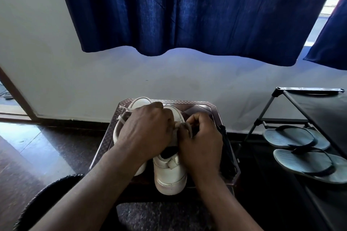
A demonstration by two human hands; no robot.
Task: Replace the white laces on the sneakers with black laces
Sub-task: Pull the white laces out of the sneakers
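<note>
**Two hands on one lace, black ones waiting**

Both sneakers sit on a little dark table (199,107), heels toward the person. The right hand (201,142) has its fingers (191,118) curled in tight, pinching a white lace (180,124) over the eyelets of the nearer sneaker (170,172). The left hand (144,131) reaches across the other sneaker (140,101), knuckles up and fingers bent down narrow. Its tips look closed on that same lace, touching the right hand's fingertips. Neither hand is spread at all.

My guess on feel: a lace like this is soft and floppy, weighs nothing, and won't break. It probably drags where it runs through the eyelets, though. I'd take it close to the eyelet, right where the fingertips are now, and pull short bits through rather than yanking the far end. The sneaker is light too, so it may slide unless a palm holds it down.

Black laces (226,142) lie in a bundle just past the right hand's knuckles, on the table edge, not threaded yet. The other sneaker's own lace (123,116) sticks out beyond the left hand's thumb side. Off past the right wrist are flip-flops (300,137) on a rack (319,103).
</note>
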